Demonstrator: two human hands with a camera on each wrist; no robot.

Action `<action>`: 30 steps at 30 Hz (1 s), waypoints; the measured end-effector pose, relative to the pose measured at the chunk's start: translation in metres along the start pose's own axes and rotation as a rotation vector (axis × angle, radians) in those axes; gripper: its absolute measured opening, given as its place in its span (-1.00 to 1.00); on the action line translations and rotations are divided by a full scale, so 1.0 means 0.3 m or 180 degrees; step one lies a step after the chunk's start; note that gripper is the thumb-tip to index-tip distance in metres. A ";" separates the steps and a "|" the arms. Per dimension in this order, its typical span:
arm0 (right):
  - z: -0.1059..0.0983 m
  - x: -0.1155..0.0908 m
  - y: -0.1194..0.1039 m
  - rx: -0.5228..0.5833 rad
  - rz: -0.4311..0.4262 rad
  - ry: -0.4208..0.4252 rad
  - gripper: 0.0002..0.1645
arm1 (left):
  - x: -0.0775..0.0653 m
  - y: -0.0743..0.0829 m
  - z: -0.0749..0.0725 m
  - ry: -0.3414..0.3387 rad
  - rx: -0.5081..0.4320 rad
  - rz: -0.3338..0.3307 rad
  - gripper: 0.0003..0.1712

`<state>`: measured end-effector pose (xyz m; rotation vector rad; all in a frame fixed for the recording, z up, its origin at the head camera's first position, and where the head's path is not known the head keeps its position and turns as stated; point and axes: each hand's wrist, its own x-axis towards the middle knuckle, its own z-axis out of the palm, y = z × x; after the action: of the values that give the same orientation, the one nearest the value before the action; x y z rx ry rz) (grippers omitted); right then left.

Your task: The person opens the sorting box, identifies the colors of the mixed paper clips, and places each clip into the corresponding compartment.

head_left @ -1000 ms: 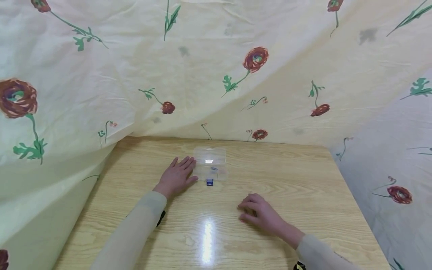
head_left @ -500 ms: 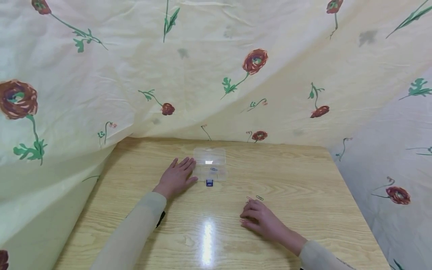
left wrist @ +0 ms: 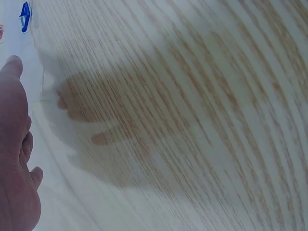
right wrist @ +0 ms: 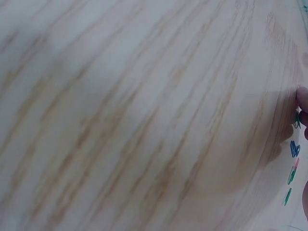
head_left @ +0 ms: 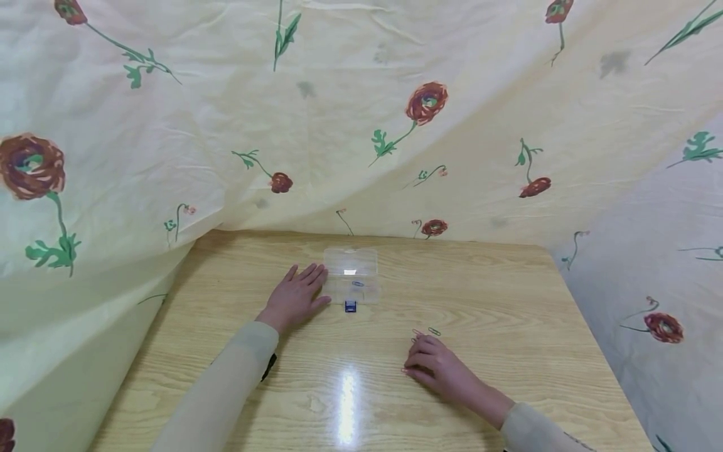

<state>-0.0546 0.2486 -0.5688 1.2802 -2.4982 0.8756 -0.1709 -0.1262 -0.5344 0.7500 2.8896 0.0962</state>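
Note:
A clear plastic box [head_left: 369, 294] lies with its lid raised behind it, a blue latch [head_left: 351, 306] at its front and a blue paper clip [head_left: 358, 284] inside. My left hand [head_left: 295, 297] rests flat on the table, fingers spread, fingertips at the box's left edge. To the right, my right hand [head_left: 437, 367] is low over the table with curled fingers. Its thumb and index finger pinch a pink paper clip [head_left: 403, 370]. Just beyond it lie a green paper clip [head_left: 433, 331] and a pink one [head_left: 417, 331]; the hand hides others from the head view.
In the right wrist view, blue paper clips [right wrist: 294, 149] and a green paper clip [right wrist: 287, 196] lie in a loose row by the fingers. The wooden table [head_left: 480, 282] meets a flowered cloth [head_left: 339, 125] at the back and sides.
My right hand has come slightly down and toward me, uncovering paper clips behind it, and a pink clip now shows at its fingertips. The left hand and the box stay put.

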 end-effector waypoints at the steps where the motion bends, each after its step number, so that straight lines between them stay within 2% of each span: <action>1: 0.001 0.001 0.000 0.0007 -0.0022 0.0007 -0.78 | 0.001 -0.001 0.002 0.0021 -0.0007 0.0011 -0.12; 7: 0.012 0.006 0.004 -0.0107 -0.0207 0.0098 -0.72 | 0.003 -0.008 0.012 0.0066 0.0021 0.0035 -0.12; 17: 0.027 -0.002 0.000 -0.0308 0.0024 -0.0056 -0.70 | 0.005 -0.010 0.017 0.0045 0.0037 0.0049 -0.11; 30: 0.044 -0.005 -0.002 -0.0477 -0.0160 0.0062 -0.82 | 0.011 -0.016 0.024 0.0103 0.0065 0.0061 -0.11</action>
<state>-0.0521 0.2415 -0.5799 1.2728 -2.4531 0.6721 -0.1749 -0.1287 -0.5426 0.7871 2.9185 0.0821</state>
